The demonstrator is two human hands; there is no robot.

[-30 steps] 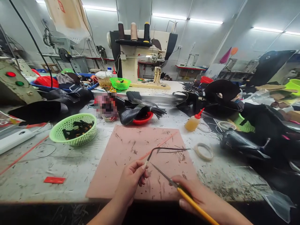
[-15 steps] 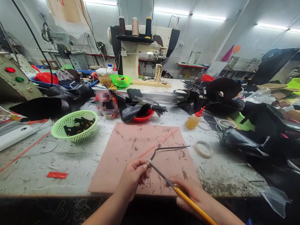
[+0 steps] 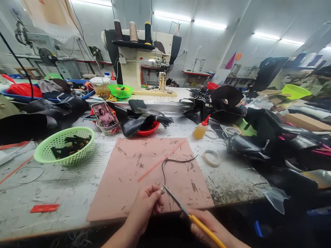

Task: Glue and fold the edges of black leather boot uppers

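Note:
Near the front edge of a pink board (image 3: 124, 172), my left hand (image 3: 148, 201) pinches the near end of a thin dark strip (image 3: 163, 168). The strip curves away over the board, its far end lying to the right. My right hand (image 3: 207, 224) is closed round a long tool with a yellow handle (image 3: 204, 229) and narrow metal blades (image 3: 176, 199). The tip of the metal is beside my left fingertips, at the strip's end. Whether the tip touches the strip cannot be made out.
A green basket (image 3: 69, 148) of black pieces stands left. Behind the board are a phone (image 3: 104, 115), a black boot (image 3: 126, 120) and a sewing machine (image 3: 129, 65). A glue bottle (image 3: 200, 131), a tape roll (image 3: 212, 157) and black boots (image 3: 245, 144) are on the right.
The view has swung to the right. The strip has shifted and bends in a smoother curve. The metal tip has come slightly away from my left fingertips.

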